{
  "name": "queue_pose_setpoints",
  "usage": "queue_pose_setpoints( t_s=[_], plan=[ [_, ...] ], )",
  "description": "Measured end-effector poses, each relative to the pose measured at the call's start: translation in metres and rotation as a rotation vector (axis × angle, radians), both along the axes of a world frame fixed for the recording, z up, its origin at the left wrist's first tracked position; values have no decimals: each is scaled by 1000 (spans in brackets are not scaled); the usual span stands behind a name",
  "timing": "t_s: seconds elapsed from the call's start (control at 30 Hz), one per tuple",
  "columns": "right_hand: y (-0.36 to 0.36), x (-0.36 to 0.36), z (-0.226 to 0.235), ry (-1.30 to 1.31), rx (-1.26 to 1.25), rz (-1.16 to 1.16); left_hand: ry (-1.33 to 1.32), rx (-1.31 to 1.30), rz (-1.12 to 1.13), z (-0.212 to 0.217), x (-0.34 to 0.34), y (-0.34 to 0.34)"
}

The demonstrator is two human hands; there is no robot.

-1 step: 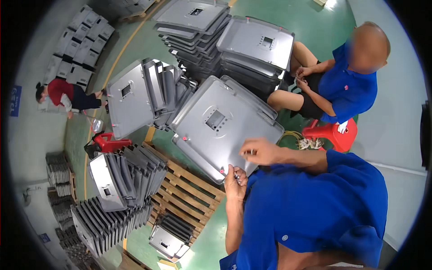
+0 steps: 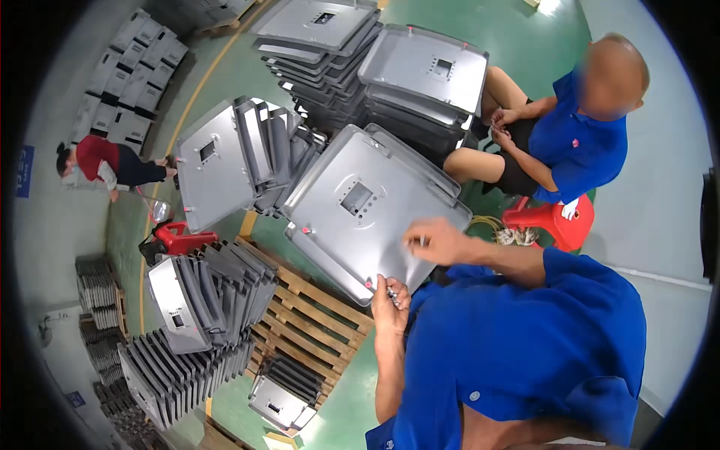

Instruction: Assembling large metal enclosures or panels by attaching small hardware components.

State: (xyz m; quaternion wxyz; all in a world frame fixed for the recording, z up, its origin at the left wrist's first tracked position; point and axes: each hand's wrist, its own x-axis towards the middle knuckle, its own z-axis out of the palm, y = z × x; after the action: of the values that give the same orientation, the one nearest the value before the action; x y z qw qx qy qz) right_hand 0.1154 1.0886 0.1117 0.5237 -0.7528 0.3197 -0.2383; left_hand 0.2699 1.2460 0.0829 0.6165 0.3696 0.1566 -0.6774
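- Head view: the left hand (image 2: 390,300) is curling its fingers narrowly at the near corner of the large grey metal panel with a small rectangular cut-out (image 2: 360,217); a small dark object is sitting in the pinch, too small to identify.
- The right hand (image 2: 433,241) is resting on the panel's near right edge, fingers loosely bent and pinching something tiny and pale; what it is cannot be told.
- The panel is lying tilted in front of the person, above the wooden pallet (image 2: 315,315) on the green floor.
- To the left, rows of grey panels standing on edge (image 2: 217,285) are leaning together.
- Far behind, flat stacks of grey panels (image 2: 405,82) are piling up.
- At the right, a co-worker in a blue shirt (image 2: 577,142) is sitting beside a red plastic stool (image 2: 551,221).
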Motion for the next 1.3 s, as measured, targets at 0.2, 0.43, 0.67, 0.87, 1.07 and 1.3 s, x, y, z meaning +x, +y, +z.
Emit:
queue_pose_setpoints(
  t_s=[0.2,0.43,0.67,0.87,1.07,1.3],
  plan=[
    [-75,-39,-60,92,-84,-377,-102,-12,26,4,16,10],
    [-101,-75,-114,302,-314,-325,-83,-39,35,-1,17,15],
    [-90,-76,-127,430,-445,-190,-80,-17,4,0,15,9],
    [-95,-71,-141,424,-456,-160,-48,-16,12,1,14,5],
    [-97,-72,-154,473,-512,-108,-24,-4,-2,0,12,-1],
    [-99,-71,-165,589,-519,-82,3,-25,-49,-5,11,-6]
  ],
)
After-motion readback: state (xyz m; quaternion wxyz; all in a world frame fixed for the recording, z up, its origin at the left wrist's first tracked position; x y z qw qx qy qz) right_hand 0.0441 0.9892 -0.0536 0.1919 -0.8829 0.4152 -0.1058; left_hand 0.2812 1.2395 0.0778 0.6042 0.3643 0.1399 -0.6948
